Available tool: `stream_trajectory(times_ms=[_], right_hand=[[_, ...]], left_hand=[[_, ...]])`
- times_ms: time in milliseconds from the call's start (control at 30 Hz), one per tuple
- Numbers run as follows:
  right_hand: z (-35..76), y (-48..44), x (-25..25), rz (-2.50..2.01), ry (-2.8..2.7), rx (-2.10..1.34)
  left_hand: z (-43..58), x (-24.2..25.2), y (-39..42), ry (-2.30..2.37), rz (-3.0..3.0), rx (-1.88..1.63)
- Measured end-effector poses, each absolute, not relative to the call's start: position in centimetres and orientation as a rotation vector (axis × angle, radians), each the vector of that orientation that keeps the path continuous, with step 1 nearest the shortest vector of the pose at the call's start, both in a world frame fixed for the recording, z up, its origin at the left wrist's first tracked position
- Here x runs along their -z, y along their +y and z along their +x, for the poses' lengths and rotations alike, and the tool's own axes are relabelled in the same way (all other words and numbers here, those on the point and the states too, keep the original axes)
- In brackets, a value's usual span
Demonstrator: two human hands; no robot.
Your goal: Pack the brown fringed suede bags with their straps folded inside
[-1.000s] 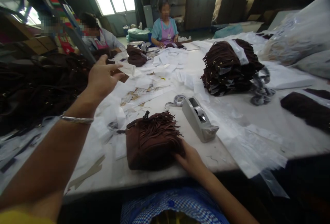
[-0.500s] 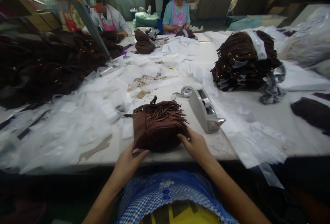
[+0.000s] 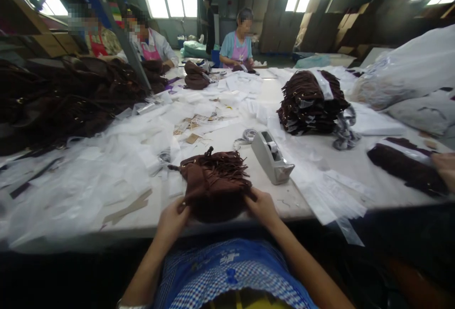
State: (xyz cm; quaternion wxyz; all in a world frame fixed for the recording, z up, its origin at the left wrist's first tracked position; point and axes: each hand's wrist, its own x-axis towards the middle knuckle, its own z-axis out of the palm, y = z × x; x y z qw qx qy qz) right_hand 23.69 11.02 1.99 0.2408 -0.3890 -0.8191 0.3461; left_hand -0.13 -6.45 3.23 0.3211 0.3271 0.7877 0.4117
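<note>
A brown fringed handbag (image 3: 216, 190) lies on the white table in front of me, its fringe and drawstring end pointing away. My left hand (image 3: 173, 219) pinches its near left edge between thumb and fingers. On the opposite side, my right hand (image 3: 260, 204) grips the near right edge, with the fingertips partly hidden by the bag. Just beyond my right hand stands a grey tape dispenser (image 3: 272, 157). A coiled grey strap (image 3: 247, 137) rests behind the bag.
Clear plastic bags and white sheets (image 3: 88, 176) cover the left of the table. A stack of fringed bags (image 3: 311, 103) stands at the back right. Another person's hand (image 3: 444, 169) touches a dark wrapped bag (image 3: 405, 164) at far right. Several people work across the table.
My left fingers have closed on the bag's left edge, and its left side now looks folded inward. The view has tilted up. Another person's hand has appeared at the right.
</note>
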Motion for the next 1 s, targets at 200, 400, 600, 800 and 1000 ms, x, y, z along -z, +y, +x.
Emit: stream_trajectory(times_ms=[200, 400, 600, 800, 1000], right_hand=[[27.2, 11.9, -8.1, -0.92, -2.519, -0.827], [22.1, 10.7, -10.6, -0.407, -2.413, -0.745], [21.0, 8.3, -3.0, -0.162, -2.63, -0.926], [21.0, 9.1, -4.2, -0.095, -2.678, -1.137], [21.5, 13.1, -11.3, -0.129, -2.71, -1.525]], left_hand=[[-0.3, -10.0, -7.2, 2.159, 1.417, -1.147], [2.2, -7.4, -3.4, 1.851, 2.361, -0.818], [2.7, -0.9, -7.1, 1.653, 2.378, -0.755], [-0.6, -9.3, -3.0, 2.079, 1.541, -1.196], [-1.6, -5.8, 2.2, 2.101, 1.931, -1.054]])
